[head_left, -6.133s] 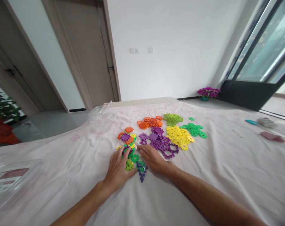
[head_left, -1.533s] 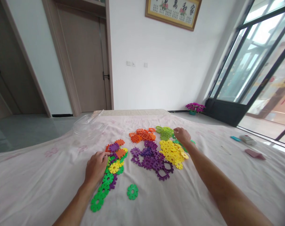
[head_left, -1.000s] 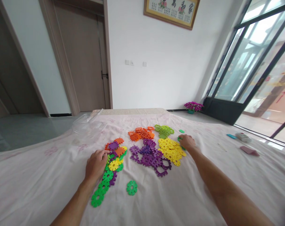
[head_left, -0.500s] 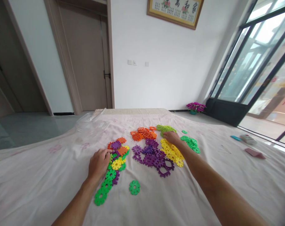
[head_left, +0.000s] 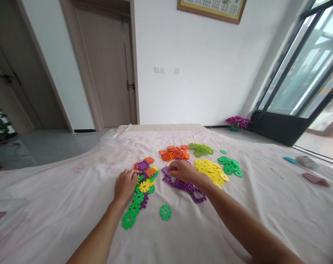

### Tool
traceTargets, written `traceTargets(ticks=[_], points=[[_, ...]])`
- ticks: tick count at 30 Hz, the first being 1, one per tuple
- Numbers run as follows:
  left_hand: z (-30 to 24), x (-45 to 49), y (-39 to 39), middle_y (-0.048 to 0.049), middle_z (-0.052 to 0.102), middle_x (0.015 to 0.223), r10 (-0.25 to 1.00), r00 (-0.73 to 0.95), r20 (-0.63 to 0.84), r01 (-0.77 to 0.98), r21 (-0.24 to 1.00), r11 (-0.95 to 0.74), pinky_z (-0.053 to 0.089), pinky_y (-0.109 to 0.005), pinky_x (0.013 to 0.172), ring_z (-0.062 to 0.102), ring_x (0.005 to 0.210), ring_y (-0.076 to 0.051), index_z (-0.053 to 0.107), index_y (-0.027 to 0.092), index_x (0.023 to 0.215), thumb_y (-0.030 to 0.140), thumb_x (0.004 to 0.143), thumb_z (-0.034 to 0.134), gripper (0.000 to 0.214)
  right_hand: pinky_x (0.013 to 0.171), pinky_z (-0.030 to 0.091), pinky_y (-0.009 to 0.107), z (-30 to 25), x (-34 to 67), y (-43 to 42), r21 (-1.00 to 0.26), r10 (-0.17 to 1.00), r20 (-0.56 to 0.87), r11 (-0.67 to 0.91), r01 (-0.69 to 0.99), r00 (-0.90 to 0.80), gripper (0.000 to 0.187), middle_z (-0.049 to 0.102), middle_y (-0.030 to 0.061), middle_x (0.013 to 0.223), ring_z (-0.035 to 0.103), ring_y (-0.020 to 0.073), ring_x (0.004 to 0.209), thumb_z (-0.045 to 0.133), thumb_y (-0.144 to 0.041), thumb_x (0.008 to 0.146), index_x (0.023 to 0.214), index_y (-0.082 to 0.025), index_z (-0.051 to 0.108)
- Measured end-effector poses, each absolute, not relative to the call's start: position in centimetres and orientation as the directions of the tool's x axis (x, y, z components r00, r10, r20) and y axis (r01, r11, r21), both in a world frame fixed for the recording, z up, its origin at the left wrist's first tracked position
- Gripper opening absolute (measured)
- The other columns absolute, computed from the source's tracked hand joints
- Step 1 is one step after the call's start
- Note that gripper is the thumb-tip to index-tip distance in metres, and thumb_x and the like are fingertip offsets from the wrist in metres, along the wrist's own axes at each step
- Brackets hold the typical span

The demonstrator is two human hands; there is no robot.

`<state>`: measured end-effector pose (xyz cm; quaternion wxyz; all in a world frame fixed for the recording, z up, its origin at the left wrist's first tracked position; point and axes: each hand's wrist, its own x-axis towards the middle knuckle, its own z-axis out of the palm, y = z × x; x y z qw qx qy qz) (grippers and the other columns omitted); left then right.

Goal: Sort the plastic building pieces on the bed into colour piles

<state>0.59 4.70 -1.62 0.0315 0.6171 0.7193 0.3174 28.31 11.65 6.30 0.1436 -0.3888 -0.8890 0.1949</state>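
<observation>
At the left edge of a mixed pile of plastic snowflake discs and square interlocking pieces (head_left: 144, 187) lies my left hand (head_left: 125, 185). Its fingers are loosely bent, apart from the palm, with the tips touching the pieces. My right hand (head_left: 182, 171) hovers over the purple pieces (head_left: 184, 185) and covers part of them. Its fingers are curled in and no piece shows in them. Orange pieces (head_left: 174, 153), light green pieces (head_left: 201, 149), yellow discs (head_left: 210, 170) and green discs (head_left: 230, 167) lie in separate groups. A single green disc (head_left: 165, 212) sits nearer to me.
A pale cloth (head_left: 204, 234) with folds covers the surface. Clear plastic packaging (head_left: 114, 141) is at the back left, with a clear container (head_left: 4, 212) at the left edge. To the right are a blue item (head_left: 289, 160), a white box (head_left: 307, 161) and a pink item (head_left: 316, 179).
My right hand has left the light green pieces and come left and nearer, over the purple ones. My left hand stays by the mixed pile. The camera view has turned slightly left.
</observation>
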Motion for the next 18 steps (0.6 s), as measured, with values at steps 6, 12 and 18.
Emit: traceTargets(ticks=[6, 12, 18], points=[[-1.2, 0.7, 4.5, -0.0033, 0.068, 0.109, 0.913, -0.245, 0.327, 0.86, 0.509, 0.048, 0.042, -0.032, 0.094, 0.06, 0.104, -0.019, 0.071, 0.024, 0.098, 0.027, 0.088, 0.04, 0.032, 0.057, 0.035, 0.02, 6.0, 25.3, 5.9, -0.429, 0.526, -0.145, 0.73, 0.533, -0.838, 0.044, 0.068, -0.0007, 0.089, 0.058, 0.0129, 0.072, 0.08, -0.044, 0.06, 0.098, -0.024, 0.071], [-1.3, 0.7, 4.5, -0.003, 0.068, 0.11, 0.914, -0.231, 0.334, 0.872, 0.487, 0.043, 0.042, -0.031, 0.094, 0.06, 0.104, -0.019, 0.071, 0.025, 0.099, 0.028, 0.088, 0.04, 0.033, 0.052, 0.033, 0.017, 4.6, 25.3, 4.5, -0.507, 0.511, -0.253, 0.654, 0.562, -0.822, 0.033, 0.065, -0.0042, 0.077, 0.054, 0.0093, 0.063, 0.079, -0.035, 0.064, 0.093, -0.022, 0.068], [-1.6, 0.3, 4.9, -0.0024, 0.068, 0.11, 0.926, -0.211, 0.314, 0.881, 0.472, 0.041, 0.043, -0.03, 0.093, 0.061, 0.103, -0.019, 0.071, 0.026, 0.1, 0.03, 0.089, 0.038, 0.035, 0.054, 0.036, 0.017, 4.9, 27.5, 6.8, -0.696, 0.534, -0.131, 0.551, 0.461, -0.835, 0.016, 0.065, -0.003, 0.075, 0.055, 0.0084, 0.062, 0.067, -0.025, 0.077, 0.091, -0.018, 0.068]])
